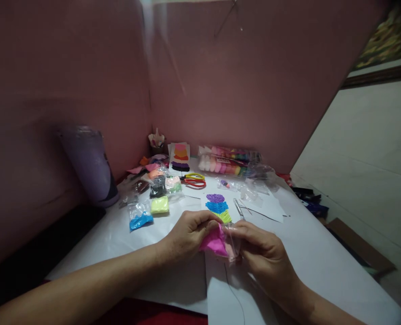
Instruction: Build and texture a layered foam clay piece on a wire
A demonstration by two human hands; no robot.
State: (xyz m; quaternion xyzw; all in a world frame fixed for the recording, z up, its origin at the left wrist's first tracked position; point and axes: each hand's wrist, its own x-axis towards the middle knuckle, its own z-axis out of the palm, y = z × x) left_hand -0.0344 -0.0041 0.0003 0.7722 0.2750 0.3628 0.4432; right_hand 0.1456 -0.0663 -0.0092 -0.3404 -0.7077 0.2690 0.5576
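A clear plastic bag with bright pink clay is held between my two hands above the near part of the white table. My left hand pinches its left side. The fingers of my right hand are closed on the bag's clear right end. Just behind the hands lies a white sheet with purple, blue and yellow-green textured clay bands. A silver pointed tool lies to the right of those bands.
Bags of blue clay, yellow clay and black clay lie at the left. Red and yellow scissors rest behind. Packs of colored clay line the back. A purple tumbler stands far left.
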